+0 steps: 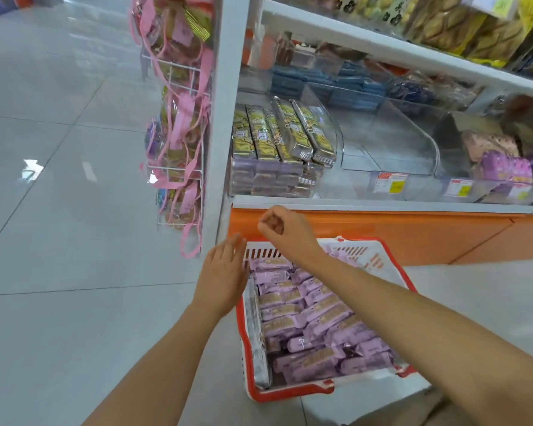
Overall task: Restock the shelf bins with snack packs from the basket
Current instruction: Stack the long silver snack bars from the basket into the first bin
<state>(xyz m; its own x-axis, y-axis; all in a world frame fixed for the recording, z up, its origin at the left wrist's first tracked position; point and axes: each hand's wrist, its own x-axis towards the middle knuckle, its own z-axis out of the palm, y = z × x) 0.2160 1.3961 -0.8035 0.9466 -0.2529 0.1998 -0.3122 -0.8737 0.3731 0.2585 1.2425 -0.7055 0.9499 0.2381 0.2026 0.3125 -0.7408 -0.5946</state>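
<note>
A red-and-white basket (379, 256) sits on the floor below the shelf, filled with several purple snack packs (314, 318). My left hand (225, 272) hovers flat at the basket's left rim, fingers straight, holding nothing. My right hand (282, 227) is above the basket's far edge, in front of the orange shelf base, fingers curled with nothing visible in them. On the lowest shelf, a clear bin (330, 130) at the left holds yellow-and-purple packs (277, 133). The clear bin (391, 149) beside it looks empty. A bin further right holds purple packs (505, 167).
A wire rack (179, 118) of pink-ribboned bags hangs on the shelf's left end. The orange base panel (382, 232) runs behind the basket. Upper shelves (382, 47) carry blue and yellow packs. Tiled floor (59, 179) stretches to the left.
</note>
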